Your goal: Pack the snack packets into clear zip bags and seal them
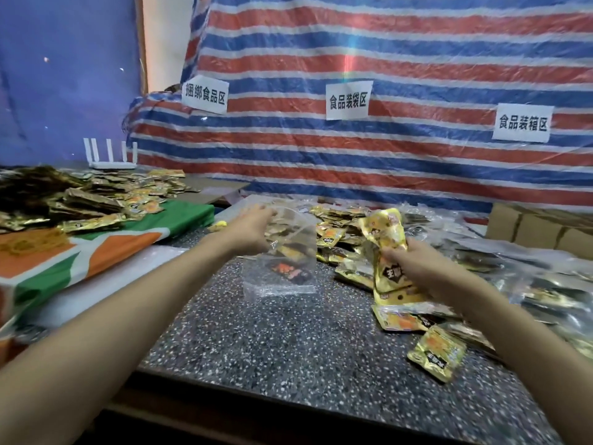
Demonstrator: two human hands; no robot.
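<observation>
My left hand (253, 229) holds a clear zip bag (282, 268) by its top edge, so the bag hangs above the speckled counter (288, 342). At least one dark packet shows inside the bag, low down. To the right, my right hand (407, 261) grips a bunch of gold snack packets (385, 239), raised beside the bag's mouth. More gold packets (340, 226) lie heaped on the counter behind and between my hands. Loose ones (436, 353) lie at the near right.
A second heap of gold packets (83, 200) covers a green, orange and white cloth (96, 252) at the left. Filled clear bags (529, 284) lie at the right, by a cardboard box (539, 229). A striped tarp (385, 155) with paper signs closes the back. A white router (110, 155) stands far left.
</observation>
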